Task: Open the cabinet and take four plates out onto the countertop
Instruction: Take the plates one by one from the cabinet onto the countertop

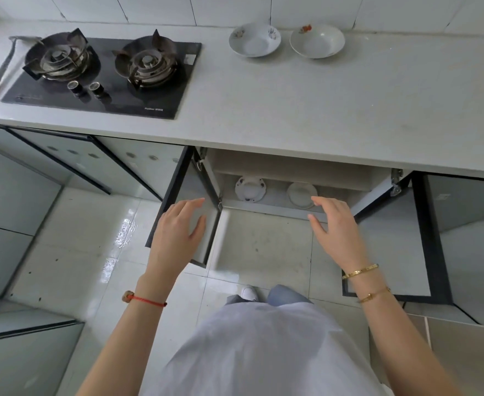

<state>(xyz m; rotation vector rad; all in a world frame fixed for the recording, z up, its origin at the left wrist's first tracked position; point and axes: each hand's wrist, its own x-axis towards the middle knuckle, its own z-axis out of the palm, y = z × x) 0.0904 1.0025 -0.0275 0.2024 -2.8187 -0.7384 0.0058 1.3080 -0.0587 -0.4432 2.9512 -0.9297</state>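
The cabinet [269,167] under the countertop [306,110] stands with both doors swung wide. Inside it lie two white plates: a patterned one [250,188] on the left and a plain one [300,194] on the right. Two white flower-printed plates [254,40] [317,40] sit on the countertop near the tiled wall. My left hand [177,232] hovers with relaxed fingers in front of the left door [183,195], holding nothing. My right hand [335,227] is spread in front of the cabinet opening, its fingertips close to the plain plate, and it holds nothing.
A black two-burner gas hob [103,72] fills the countertop's left part, with a metal utensil [0,72] beside it. The right door [392,238] juts out over the tiled floor. Glass-fronted cabinets stand at the left. My shoe shows below.
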